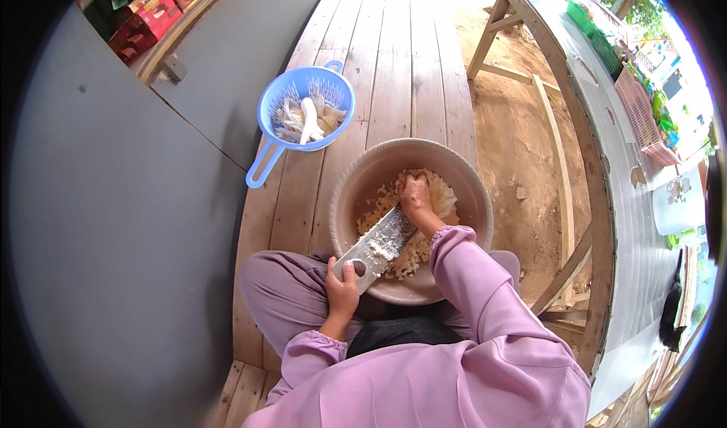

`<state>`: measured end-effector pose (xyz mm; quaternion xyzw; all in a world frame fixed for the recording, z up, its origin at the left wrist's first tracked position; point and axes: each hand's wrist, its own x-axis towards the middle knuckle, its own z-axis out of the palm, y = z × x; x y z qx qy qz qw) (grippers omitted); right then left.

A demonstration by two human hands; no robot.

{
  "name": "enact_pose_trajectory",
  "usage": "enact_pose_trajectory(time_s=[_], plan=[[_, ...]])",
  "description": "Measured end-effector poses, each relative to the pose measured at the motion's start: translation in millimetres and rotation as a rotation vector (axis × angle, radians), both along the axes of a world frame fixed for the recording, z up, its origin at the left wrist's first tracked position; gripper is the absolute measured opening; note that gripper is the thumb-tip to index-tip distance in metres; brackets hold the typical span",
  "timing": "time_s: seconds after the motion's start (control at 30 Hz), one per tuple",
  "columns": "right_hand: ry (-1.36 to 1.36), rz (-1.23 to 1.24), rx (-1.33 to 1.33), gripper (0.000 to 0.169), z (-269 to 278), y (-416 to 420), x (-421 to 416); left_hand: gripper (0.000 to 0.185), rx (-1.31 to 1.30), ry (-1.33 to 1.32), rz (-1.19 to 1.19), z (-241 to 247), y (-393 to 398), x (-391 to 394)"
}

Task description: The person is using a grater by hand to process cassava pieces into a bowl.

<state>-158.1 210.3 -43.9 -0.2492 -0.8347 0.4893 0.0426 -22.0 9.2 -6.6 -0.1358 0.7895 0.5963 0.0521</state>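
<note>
A large brownish plastic basin [412, 149] stands before my crossed legs, with pale grated food [412, 257] spread over its bottom. My left hand [342, 294] holds the near end of a flat metal grater [377, 246], thumb beside its round hole. The grater slopes down into the basin, and white shreds cling to its face. Inside the basin, my right hand [416, 195] reaches past the grater's far end into the pale food, its fingertips partly hidden; whether it grips a piece cannot be told. Beyond my left hand sits a blue plastic colander [267, 107] holding whitish peeled pieces [309, 121].
The basin and colander rest on a wooden plank bench [392, 87]. A grey wall panel [130, 161] borders it at left, with packaged snacks [162, 10] above. At right are bare ground, a wood-framed table [596, 144], a pink basket [639, 115] and a black cat [673, 308].
</note>
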Motion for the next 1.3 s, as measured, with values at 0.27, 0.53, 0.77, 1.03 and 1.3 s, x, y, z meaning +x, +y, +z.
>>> enact_pose_trajectory(time_s=[0.27,0.53,0.77,1.03,1.3], plan=[[0.391,0.383,0.403,0.014,-5,-24,44,0.054,-0.070,0.002,0.005,6,-1,2],[0.426,0.335,0.039,0.015,-23,-39,65,0.055,-0.011,-0.002,0.006,2,1,-1],[0.351,0.156,0.120,0.019,-23,-6,30,0.054,0.010,0.025,0.009,-8,-5,5],[0.223,0.132,0.528,0.017,-26,0,21,0.050,-0.010,0.085,0.035,-9,-2,2],[0.572,0.429,0.447,0.018,-3,-36,69,0.050,-0.068,0.115,0.036,-15,-3,3]])
